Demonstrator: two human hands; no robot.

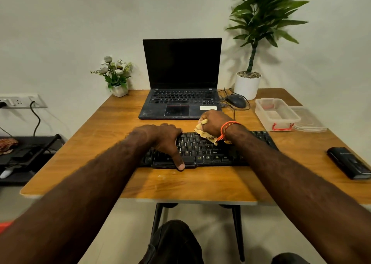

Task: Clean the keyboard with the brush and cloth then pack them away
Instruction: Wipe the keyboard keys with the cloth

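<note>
The left hand (162, 141) rests flat on the black keyboard (202, 150), steadying it on the wooden table (180, 183). The right hand (214, 123) grips a crumpled tan cloth (204, 134) at the keyboard's far edge, seemingly touching the keys.

Plain pale wall (70, 32), wood desk (180, 185) w/ black legs, light floor (120, 233).

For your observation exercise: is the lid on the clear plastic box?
No, the clear plastic box stands open, its lid lying beside it.
</note>
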